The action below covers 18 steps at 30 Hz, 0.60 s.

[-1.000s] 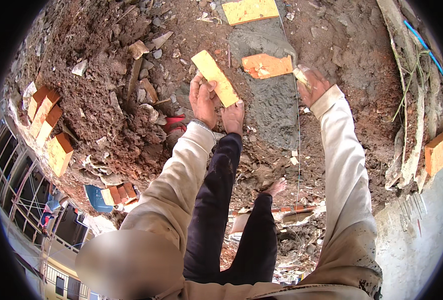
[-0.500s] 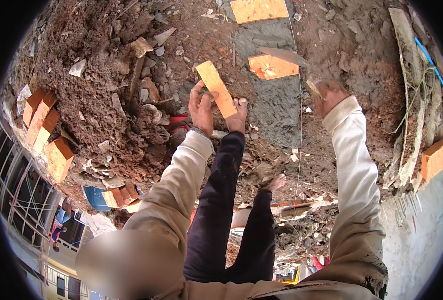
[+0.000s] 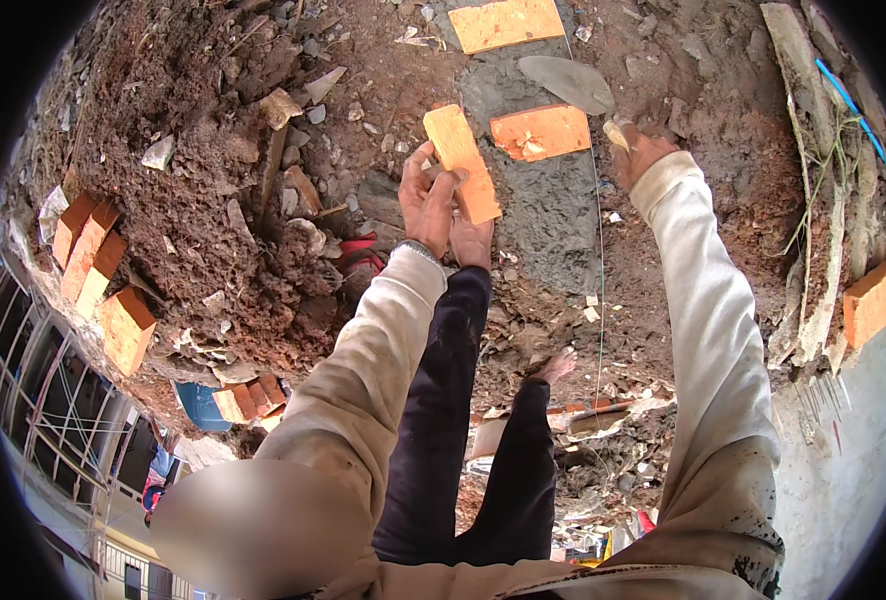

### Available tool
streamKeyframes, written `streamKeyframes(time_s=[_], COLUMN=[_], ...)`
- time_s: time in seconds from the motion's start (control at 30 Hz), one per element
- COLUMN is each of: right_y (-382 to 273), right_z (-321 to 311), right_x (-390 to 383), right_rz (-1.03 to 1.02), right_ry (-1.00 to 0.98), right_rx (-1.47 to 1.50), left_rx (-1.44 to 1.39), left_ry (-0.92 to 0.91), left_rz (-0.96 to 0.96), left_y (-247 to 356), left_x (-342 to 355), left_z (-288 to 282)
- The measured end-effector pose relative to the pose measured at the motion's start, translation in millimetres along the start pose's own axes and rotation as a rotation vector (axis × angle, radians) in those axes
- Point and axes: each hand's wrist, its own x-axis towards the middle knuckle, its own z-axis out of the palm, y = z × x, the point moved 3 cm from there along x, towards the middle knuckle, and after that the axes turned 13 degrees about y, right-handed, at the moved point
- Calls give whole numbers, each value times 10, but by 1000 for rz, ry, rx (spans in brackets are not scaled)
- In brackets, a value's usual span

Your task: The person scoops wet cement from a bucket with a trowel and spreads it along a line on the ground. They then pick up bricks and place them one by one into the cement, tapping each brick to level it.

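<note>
My left hand grips an orange brick above my bare left foot, thumb on its face. My right hand is closed on the handle of a trowel, whose grey blade hovers just beyond a broken orange brick. That brick lies across a strip of wet grey mortar, and another brick lies at the far end of the strip. A thin taut string runs along the strip's right side.
Stacked bricks sit on rubble at left, with more beside a blue container. A brick, roots and a blue pipe lie at right by a pale wall. Scaffolding stands lower left.
My left hand and brick have shifted right, most recently rising in view. The trowel blade has swung into sight over the mortar beside the broken brick and has moved farther forward.
</note>
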Motion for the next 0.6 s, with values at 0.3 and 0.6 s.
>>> streamKeyframes(time_s=[0.3,0.6], right_y=[327,289], right_z=[219,907], right_x=[-1318,-2779], right_rz=[193,534], right_ry=[457,127], right_rx=[592,731], left_rx=[1058,1548], left_ry=[-224,-463], left_rz=[821,1075], left_y=[606,424], left_x=[462,894], left_z=[751,1461])
